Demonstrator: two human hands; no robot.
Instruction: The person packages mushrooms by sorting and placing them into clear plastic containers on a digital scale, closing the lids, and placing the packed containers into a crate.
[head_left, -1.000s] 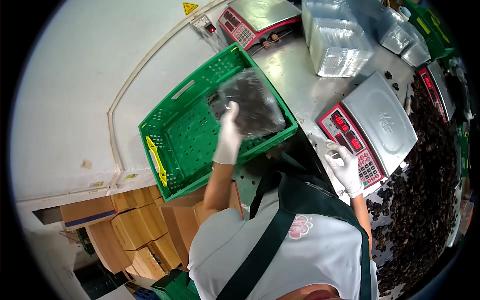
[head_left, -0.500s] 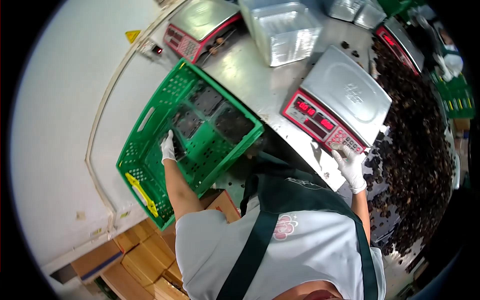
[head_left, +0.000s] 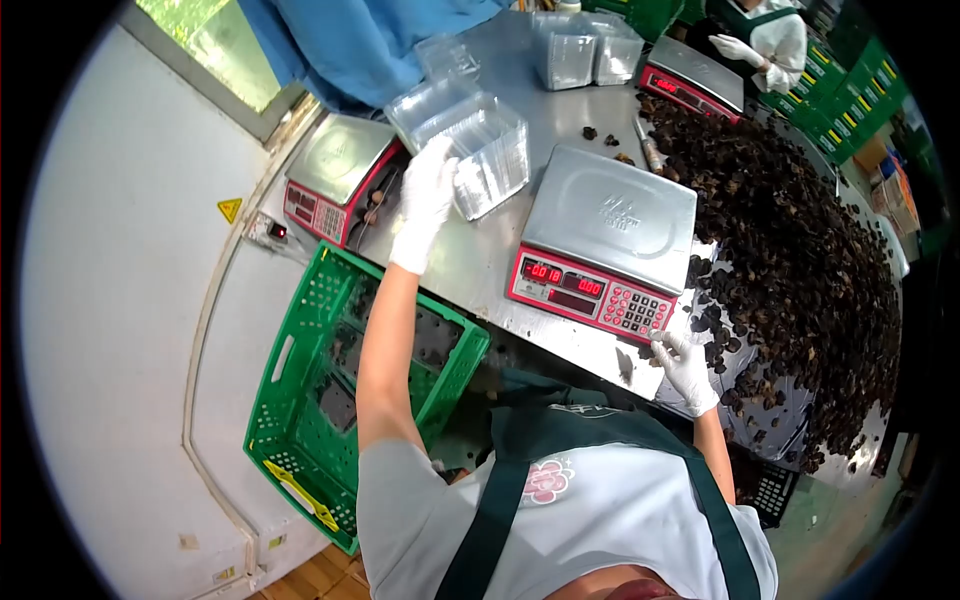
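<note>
My left hand (head_left: 428, 195), in a white glove, reaches over to a nested stack of clear plastic boxes (head_left: 492, 165) on the metal table. Its fingers are stretched out at the stack's near left side; whether they grip a box is hard to see. Gloved too, my right hand (head_left: 686, 372) rests at the lower right corner of the digital scale's keypad, fingers apart and holding nothing. The scale (head_left: 612, 215) has a bare steel pan and lit red digits. Below my left forearm, a green crate (head_left: 290, 400) holds several clear packs of dark contents (head_left: 435, 338).
Dark dried pieces, like wood ear fungus (head_left: 790, 250), lie heaped on the right. A second scale (head_left: 345, 165) stands at the left, a third (head_left: 695, 75) at the back. More clear boxes (head_left: 572, 55) are behind. Another person's gloved hand (head_left: 737, 50) shows at top right.
My left hand has left the inside of the green crate and moved up to the plastic boxes. My right hand stays by the keypad. The view has shifted.
</note>
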